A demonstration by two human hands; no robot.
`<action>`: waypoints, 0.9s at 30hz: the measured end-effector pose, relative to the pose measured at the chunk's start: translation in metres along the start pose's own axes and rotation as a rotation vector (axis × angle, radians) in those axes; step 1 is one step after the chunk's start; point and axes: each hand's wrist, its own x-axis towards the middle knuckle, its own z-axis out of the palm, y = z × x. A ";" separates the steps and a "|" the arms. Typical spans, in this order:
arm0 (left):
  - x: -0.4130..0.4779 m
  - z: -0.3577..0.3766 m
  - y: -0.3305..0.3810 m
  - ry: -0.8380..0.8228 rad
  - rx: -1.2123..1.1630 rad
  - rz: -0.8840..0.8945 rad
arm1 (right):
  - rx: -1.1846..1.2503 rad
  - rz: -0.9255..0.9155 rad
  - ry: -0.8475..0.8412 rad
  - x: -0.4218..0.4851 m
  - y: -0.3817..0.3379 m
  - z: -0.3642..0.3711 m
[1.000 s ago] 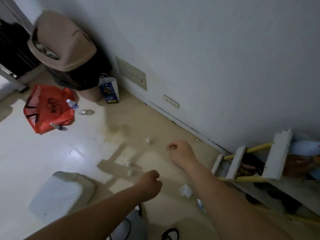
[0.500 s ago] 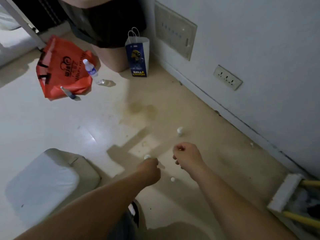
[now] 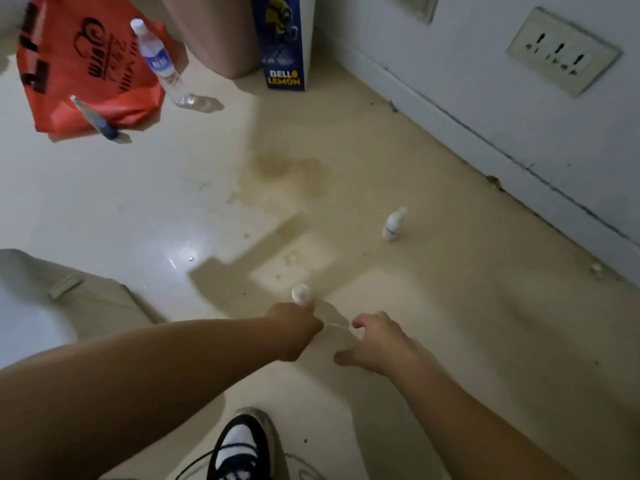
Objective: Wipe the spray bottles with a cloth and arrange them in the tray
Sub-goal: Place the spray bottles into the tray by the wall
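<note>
Far left, low: a pale cushion-like object (image 3: 38, 306), only partly in view, lying on the cream floor (image 3: 173, 202).

Upper left: an orange bag (image 3: 86, 64) with dark print, flat on the floor. A small blue-tipped item (image 3: 97, 121) lies across its lower edge; what it is I cannot tell. A clear water bottle (image 3: 161, 65) with a white cap leans over the bag's right side.

Top centre: the base of a pinkish bin (image 3: 214, 39), and just right of it a blue paper bag (image 3: 284, 43) reading "BELLO LEMON", standing upright.

Centre: my left hand (image 3: 294, 327), curled into a fist close to the floor. A small white spray bottle (image 3: 300, 294) shows just beyond the knuckles; whether the fist grips it or merely sits in front of it, I cannot tell.

Just right: my right hand (image 3: 374, 341), fingers loosely spread and bent, holding nothing, near the left hand but apart from it.

Below: my black-and-white shoe (image 3: 239, 448).

Right of centre: a second small white spray bottle (image 3: 394, 225), upright on the floor, well apart from both hands.

Far right: the grey wall (image 3: 485, 98) with a triple socket plate (image 3: 561, 51).
</note>
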 end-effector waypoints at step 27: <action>0.020 0.027 -0.045 0.492 -0.920 -0.350 | 0.795 0.078 0.829 0.116 -0.011 -0.083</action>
